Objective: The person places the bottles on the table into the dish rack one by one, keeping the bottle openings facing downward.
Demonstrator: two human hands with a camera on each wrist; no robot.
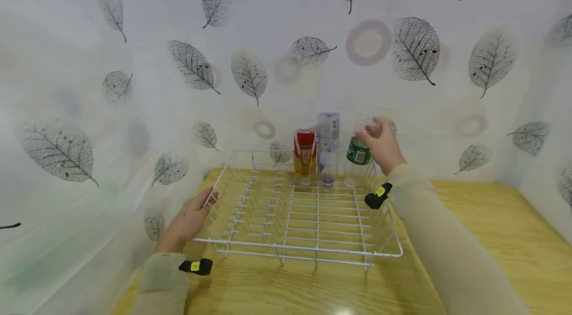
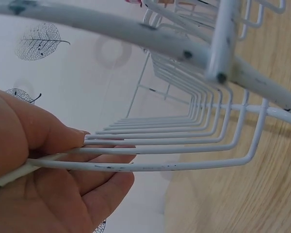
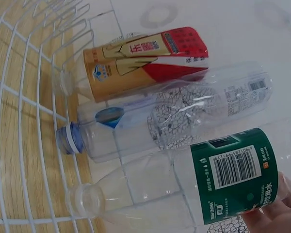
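A white wire dish rack (image 1: 295,247) stands on the wooden table. My left hand (image 1: 192,218) grips the rack's left side; in the left wrist view its thumb and fingers pinch the top wire (image 2: 58,156). At the back right corner my right hand (image 1: 382,143) holds a clear plastic bottle with a green label (image 3: 233,177) by its base, neck down over the rack. To its left, a clear bottle with a blue cap (image 3: 174,116) stands upside down at the rack's back. Beside that one is a bottle with a red and yellow label (image 1: 305,156), also inverted.
Behind the rack hangs a pale wall covering (image 1: 286,17) printed with dark leaves, which also runs along the left and right sides. The wooden table (image 1: 500,235) extends to the right of the rack and in front of it.
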